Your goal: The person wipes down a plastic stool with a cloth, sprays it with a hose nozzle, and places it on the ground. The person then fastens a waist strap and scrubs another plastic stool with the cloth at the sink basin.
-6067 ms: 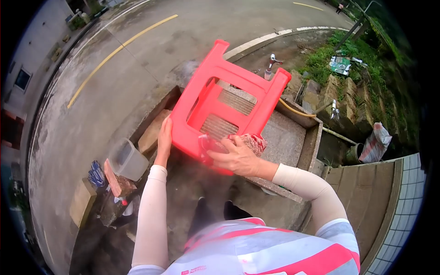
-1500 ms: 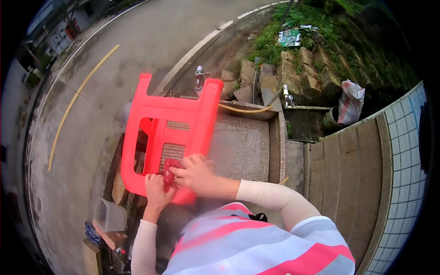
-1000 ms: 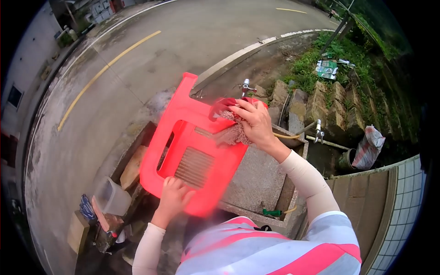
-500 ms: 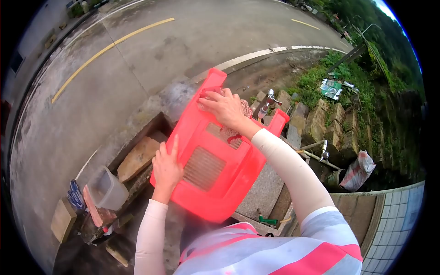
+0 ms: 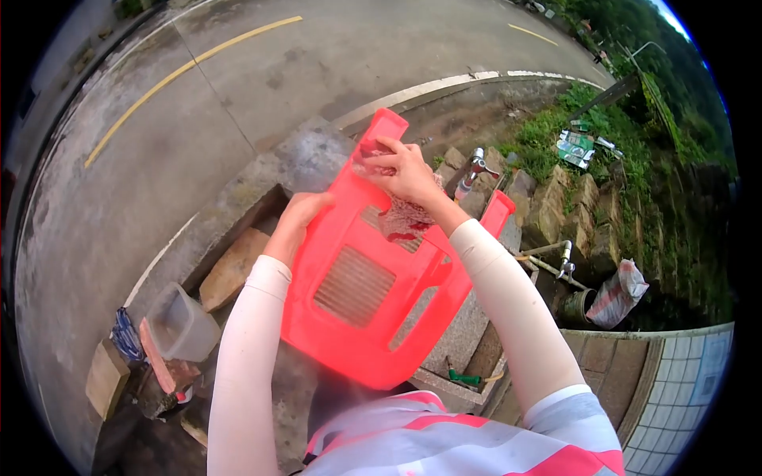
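A red plastic stool (image 5: 341, 329) is tilted on its side over a stone sink (image 5: 468, 337), its legs pointing away from me. My left hand (image 5: 302, 222) grips the stool's left edge, the fingertips bent over it and partly hidden. My right hand (image 5: 405, 170) is closed on a red and white patterned cloth (image 5: 406, 218) and presses it against the upper left leg. Part of the cloth hangs down over the stool's opening. The ribbed surface of the sink shows through the stool's openings.
Behind the stool stands a metal tap (image 5: 478, 165); another tap (image 5: 566, 262) is to the right. A green nozzle (image 5: 463, 378) lies in the sink. At left are a clear plastic tub (image 5: 182, 325) and stones. A striped sack (image 5: 619, 295) stands at right.
Over the last second the right hand and cloth have gone from the right leg to the left one. My left hand has moved up the stool's left edge, and the stool has turned slightly.
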The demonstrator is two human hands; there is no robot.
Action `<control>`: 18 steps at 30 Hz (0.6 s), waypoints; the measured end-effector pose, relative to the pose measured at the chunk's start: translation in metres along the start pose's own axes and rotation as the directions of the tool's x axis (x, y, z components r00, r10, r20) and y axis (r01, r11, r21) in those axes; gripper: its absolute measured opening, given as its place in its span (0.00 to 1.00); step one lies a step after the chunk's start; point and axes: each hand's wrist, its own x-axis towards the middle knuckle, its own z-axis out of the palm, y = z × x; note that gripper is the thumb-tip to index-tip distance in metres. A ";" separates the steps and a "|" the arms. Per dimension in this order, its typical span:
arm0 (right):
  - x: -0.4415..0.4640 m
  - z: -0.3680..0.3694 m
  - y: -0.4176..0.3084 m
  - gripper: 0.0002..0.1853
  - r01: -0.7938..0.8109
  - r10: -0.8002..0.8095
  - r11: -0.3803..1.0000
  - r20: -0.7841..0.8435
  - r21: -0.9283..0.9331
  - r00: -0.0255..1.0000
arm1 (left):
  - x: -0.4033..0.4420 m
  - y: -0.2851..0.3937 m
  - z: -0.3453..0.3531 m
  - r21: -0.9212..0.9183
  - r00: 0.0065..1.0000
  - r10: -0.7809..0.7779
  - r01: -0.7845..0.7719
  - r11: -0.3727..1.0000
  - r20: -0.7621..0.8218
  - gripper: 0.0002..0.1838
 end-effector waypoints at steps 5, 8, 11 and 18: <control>0.000 0.003 0.010 0.17 0.020 -0.019 0.999 -0.016 0.043 1.000 | 0.019 -0.018 -0.003 -0.035 0.993 -0.053 0.050 0.998 -0.101 0.13; 0.002 0.006 0.012 0.17 0.029 -0.028 0.999 -0.028 0.037 0.999 | 0.017 -0.024 -0.005 -0.121 0.992 -0.036 0.022 0.992 -0.117 0.11; 0.000 0.005 0.008 0.17 0.012 -0.011 0.999 -0.038 0.031 0.999 | 0.000 0.000 0.013 -0.057 0.985 -0.051 0.042 0.997 -0.163 0.09; 0.001 0.007 0.015 0.17 0.053 -0.050 0.997 -0.058 0.061 0.997 | 0.003 -0.015 0.005 -0.132 0.996 0.023 -0.035 0.991 -0.091 0.10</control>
